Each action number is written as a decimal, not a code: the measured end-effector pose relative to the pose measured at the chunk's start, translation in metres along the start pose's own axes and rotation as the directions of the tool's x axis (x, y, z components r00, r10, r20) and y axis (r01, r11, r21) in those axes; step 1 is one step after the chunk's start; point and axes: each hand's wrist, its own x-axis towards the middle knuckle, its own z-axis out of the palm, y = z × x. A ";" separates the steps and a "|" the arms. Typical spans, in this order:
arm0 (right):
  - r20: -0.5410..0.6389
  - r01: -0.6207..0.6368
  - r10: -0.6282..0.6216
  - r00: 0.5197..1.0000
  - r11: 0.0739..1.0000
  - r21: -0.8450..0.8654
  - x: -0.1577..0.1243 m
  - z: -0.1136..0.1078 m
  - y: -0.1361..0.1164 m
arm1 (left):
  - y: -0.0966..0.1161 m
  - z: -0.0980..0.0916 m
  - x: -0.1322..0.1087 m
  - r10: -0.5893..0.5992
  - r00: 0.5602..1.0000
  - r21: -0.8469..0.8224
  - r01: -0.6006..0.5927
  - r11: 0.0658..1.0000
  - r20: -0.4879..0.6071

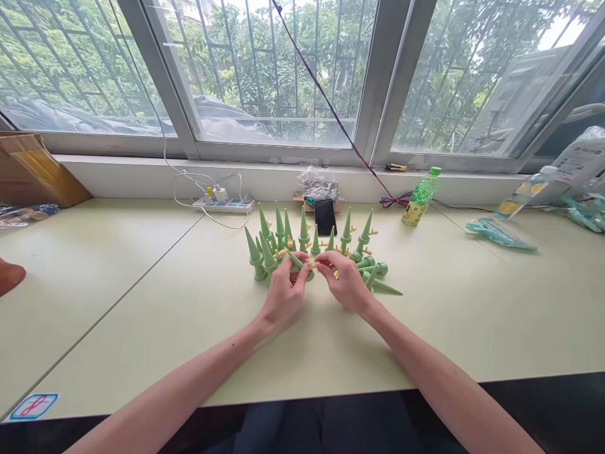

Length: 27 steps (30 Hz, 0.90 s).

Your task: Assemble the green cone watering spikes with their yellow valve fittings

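My left hand [284, 295] is closed around a green plastic plant-watering spike [295, 258], its pointed end tilted up and to the left. My right hand [348, 285] pinches a small yellow valve [311, 265] at the side of that spike. The fingertips of both hands nearly meet there and partly hide the joint. Behind them several similar green spikes [303, 231] stand upright, many with yellow valves sticking out sideways. Beside my right hand, more green spikes [388, 287] and ribbed green caps [380, 268] lie in a heap.
A dark phone [325, 217] leans at the back near crumpled clear plastic [319, 186]. Left of it is a power strip [231, 205] with a white cable. A green bottle [421, 197], a teal plastic packet [501, 234] and a clear bottle [524, 193] stand or lie right.
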 end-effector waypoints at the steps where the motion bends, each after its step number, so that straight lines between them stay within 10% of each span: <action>1: 0.001 -0.002 0.002 1.000 1.000 0.001 0.000 0.000 0.000 | 0.000 0.000 0.000 0.001 1.000 0.006 -0.001 1.000 0.002; 27: 0.004 -0.011 0.011 1.000 1.000 0.018 0.000 -0.003 -0.004 | 0.002 0.000 -0.001 0.008 1.000 0.035 -0.008 0.999 -0.014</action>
